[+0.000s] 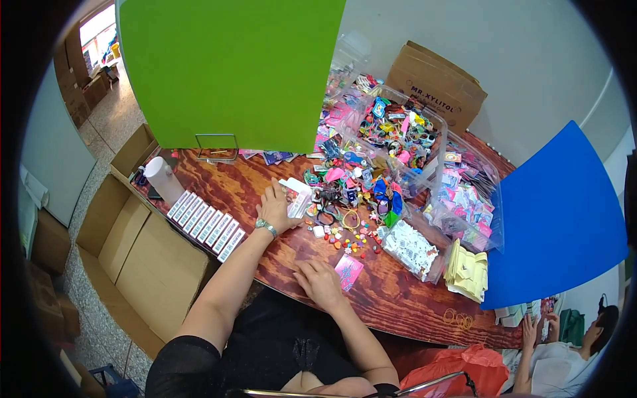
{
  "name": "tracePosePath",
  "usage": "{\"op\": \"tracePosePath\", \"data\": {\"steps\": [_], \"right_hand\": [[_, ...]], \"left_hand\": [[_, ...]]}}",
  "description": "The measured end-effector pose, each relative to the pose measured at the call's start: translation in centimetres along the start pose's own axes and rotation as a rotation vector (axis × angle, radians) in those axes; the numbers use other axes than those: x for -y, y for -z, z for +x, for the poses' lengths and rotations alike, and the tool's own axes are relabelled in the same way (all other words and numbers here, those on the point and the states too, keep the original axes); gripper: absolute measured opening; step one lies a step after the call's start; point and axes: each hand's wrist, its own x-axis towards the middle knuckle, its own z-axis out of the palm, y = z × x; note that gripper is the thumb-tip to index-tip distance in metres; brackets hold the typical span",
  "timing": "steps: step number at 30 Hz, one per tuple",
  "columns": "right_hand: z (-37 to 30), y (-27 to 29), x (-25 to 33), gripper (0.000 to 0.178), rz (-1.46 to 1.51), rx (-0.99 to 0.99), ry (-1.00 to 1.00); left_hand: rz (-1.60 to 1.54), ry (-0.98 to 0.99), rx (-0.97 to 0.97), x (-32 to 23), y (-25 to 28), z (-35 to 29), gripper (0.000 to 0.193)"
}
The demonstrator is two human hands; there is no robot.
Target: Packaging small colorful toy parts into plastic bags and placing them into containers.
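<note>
My left hand (273, 211) is around the near left side of a small white box (300, 199), its thumb along the near edge and its fingers along the left. The box's flap is up, and something pale shows inside it, too small to name. Flat on the table rests my right hand (322, 285), fingers apart with nothing in them. Just right of it lies a pink printed card (348, 270). Beyond the box spreads a heap of colourful hair ties and trinkets (352, 186), with small bright charms (345, 242) scattered nearer me.
A row of small boxes (207, 224) and a pale cup (164, 179) line the left table edge, above an open carton (159, 265). Clear tubs (441, 166) of trinkets and packets stand right, with yellow packets (466, 272). Green (232, 73) and blue (564, 219) boards rise behind; a co-worker (564, 358) sits right.
</note>
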Motion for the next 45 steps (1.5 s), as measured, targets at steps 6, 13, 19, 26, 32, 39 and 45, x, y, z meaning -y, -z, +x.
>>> {"op": "tracePosePath", "data": {"steps": [6, 13, 19, 26, 32, 39, 45], "right_hand": [[1.7, 2.7, -0.6, 0.029, 0.044, -0.162, -0.028], [4.2, 4.9, -0.3, 0.041, -0.041, -0.512, 0.043], [3.1, 5.0, 0.3, 0.035, -0.249, -0.487, 0.091], [2.0, 7.4, 1.2, 0.031, 0.107, -0.260, 0.019], [2.1, 7.4, 2.4, 0.021, 0.922, -0.375, -0.533], [2.2, 6.9, 2.9, 0.022, 0.498, -0.346, -0.312], [2.2, 7.4, 2.9, 0.022, 0.260, -0.355, -0.252]], "left_hand": [[-0.332, -0.165, -0.188, 0.6, 0.5, -2.7, 0.133], [-0.674, -0.323, -0.206, -2.4, 1.1, -8.1, 0.097], [-0.616, -0.451, -0.283, -3.7, 2.3, -11.2, 0.086], [-0.494, -0.634, -0.257, -2.8, 2.5, -11.5, 0.080], [-0.428, -0.649, -0.315, -3.2, 2.3, -12.1, 0.077], [-0.403, -0.651, -0.317, -3.0, 1.7, -12.7, 0.081], [-0.313, -0.622, -0.319, -3.1, 1.6, -13.1, 0.091]]}}
